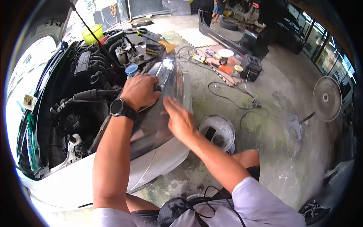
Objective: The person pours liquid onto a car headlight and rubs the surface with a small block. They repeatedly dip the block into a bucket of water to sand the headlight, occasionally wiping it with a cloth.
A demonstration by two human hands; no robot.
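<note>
My left hand (141,90), with a black watch on its wrist, is at the upper inner edge of the car's headlight (147,130). Its fingers curl around something dark by the lens that I cannot make out. Lower and to the right, my right hand (180,118) lies along the headlight's outer side, its fingers stretched out and slightly blurred. Just beyond my left hand is a blue cap (131,69) in the engine bay. The lens looks smoky and semi-clear, set into the white bumper (166,162).
A bucket (230,126) stands on the floor beside the bumper. Cables cross the concrete near a black power box (251,68) and an orange tool (225,69). A pedestal fan (326,99) is at right. A yellow tub (92,34) sits behind the engine; another person's legs (217,10) show far back.
</note>
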